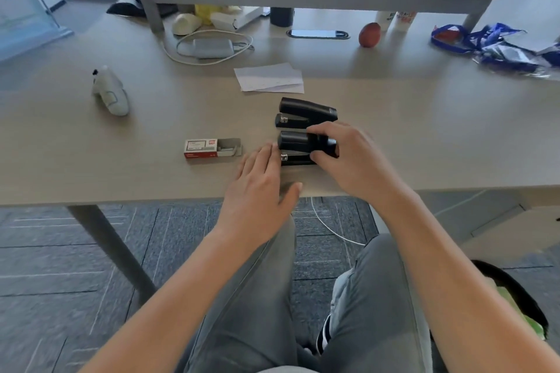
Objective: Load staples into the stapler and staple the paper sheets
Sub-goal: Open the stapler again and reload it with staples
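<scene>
Two black staplers lie side by side on the grey desk. My right hand [348, 157] grips the rear of the nearer stapler [295, 144], thumb below and fingers over its top. My left hand [260, 188] is flat with fingers apart, its fingertips touching that stapler's front end. The farther stapler [306, 112] sits untouched just behind. A red and white staple box [212, 148] lies pulled open to the left, with staples showing in its tray. White paper sheets [269, 77] lie farther back on the desk.
A white controller [110, 92] lies at the left. A power adapter with a white cable [209, 47], a red ball [369, 35] and a blue bag [497, 44] sit toward the back. The desk's front edge [121, 200] runs just under my wrists.
</scene>
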`<state>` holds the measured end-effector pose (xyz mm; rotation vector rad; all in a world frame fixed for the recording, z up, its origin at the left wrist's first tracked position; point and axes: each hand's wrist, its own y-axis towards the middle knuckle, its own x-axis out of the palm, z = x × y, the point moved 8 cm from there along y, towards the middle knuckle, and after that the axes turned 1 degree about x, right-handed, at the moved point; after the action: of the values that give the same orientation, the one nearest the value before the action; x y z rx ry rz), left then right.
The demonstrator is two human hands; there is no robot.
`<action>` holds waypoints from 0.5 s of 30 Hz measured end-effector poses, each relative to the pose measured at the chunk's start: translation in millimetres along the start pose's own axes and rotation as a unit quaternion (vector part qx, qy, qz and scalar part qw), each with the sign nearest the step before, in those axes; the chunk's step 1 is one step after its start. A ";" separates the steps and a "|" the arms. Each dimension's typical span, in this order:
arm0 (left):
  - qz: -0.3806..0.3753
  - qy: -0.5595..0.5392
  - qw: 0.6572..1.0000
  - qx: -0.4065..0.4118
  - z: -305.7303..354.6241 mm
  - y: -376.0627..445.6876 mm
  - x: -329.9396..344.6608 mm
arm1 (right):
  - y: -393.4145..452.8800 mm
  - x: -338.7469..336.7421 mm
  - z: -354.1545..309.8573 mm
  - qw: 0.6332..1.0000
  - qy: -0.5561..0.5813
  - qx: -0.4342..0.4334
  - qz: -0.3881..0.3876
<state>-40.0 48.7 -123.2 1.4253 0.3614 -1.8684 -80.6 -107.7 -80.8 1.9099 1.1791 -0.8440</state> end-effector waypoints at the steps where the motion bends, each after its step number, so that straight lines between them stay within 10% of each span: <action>1: 0.001 0.007 1.000 0.001 0.1 -0.1 0.4 | 0.8 0.5 -4.3 1.000 -0.016 -0.009 -0.002; 15: -0.007 0.076 0.997 -0.014 1.0 1.0 7.3 | -4.6 9.8 -10.7 0.988 -0.125 -0.072 0.056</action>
<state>-40.8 44.6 -129.3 1.5532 0.4711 -1.7647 -79.6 -93.0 -84.4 1.6822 0.9473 -0.8837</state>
